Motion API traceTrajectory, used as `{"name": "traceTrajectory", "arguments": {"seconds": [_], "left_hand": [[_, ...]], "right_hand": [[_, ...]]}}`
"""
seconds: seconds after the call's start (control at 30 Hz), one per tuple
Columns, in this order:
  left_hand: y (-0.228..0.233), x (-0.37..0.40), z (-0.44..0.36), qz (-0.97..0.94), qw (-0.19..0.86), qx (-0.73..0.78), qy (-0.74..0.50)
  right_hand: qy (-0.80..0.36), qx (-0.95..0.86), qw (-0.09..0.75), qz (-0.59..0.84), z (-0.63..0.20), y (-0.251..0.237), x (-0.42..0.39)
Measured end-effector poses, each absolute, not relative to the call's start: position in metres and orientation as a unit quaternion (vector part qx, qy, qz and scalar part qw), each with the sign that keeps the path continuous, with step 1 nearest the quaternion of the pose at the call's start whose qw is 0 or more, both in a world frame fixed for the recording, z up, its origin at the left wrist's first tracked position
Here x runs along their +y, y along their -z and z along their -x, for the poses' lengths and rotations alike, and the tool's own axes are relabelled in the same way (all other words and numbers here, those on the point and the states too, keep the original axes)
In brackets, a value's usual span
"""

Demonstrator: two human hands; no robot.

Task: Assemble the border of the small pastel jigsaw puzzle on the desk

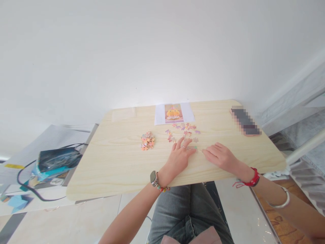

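Observation:
My left hand (179, 157) lies flat on the pale wooden table (114, 162), fingers spread, its fingertips touching a small puzzle piece near the scattered pastel jigsaw pieces (183, 131). My right hand (221, 156) rests on the table just to its right, fingers pointing left toward that same spot; whether it pinches a piece is too small to tell. A separate small heap of puzzle pieces (147, 141) sits to the left. A reference picture (174, 113) of an orange figure on white paper lies at the table's far edge.
A phone-like flat object (245, 122), blurred, lies at the far right of the table. A side surface on the left holds a dark bag with a black cord (54, 159). A white wall stands behind the table. My knees in jeans are under the front edge.

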State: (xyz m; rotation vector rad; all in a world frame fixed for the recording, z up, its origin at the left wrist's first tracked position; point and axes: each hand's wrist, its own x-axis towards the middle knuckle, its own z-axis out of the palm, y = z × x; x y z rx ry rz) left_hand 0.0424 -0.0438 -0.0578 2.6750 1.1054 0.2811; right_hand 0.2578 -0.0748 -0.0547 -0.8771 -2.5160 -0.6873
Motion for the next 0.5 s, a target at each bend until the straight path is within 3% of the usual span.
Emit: {"name": "traceTrajectory", "arguments": {"seconds": [0.1, 0.3, 0.5], "left_hand": [[0.060, -0.044, -0.047, -0.905, 0.133, 0.388, -0.114], [0.054, -0.039, -0.045, -0.899, 0.155, 0.380, -0.154], [0.048, -0.041, 0.007, -0.846, 0.103, 0.443, -0.277]], "right_hand": [[0.241, -0.874, 0.211, 0.366, -0.269, 0.053, -0.068], [0.230, -0.882, 0.128, 0.390, -0.268, 0.049, -0.051], [0.246, -0.879, 0.182, 0.365, -0.254, 0.053, -0.061]]}}
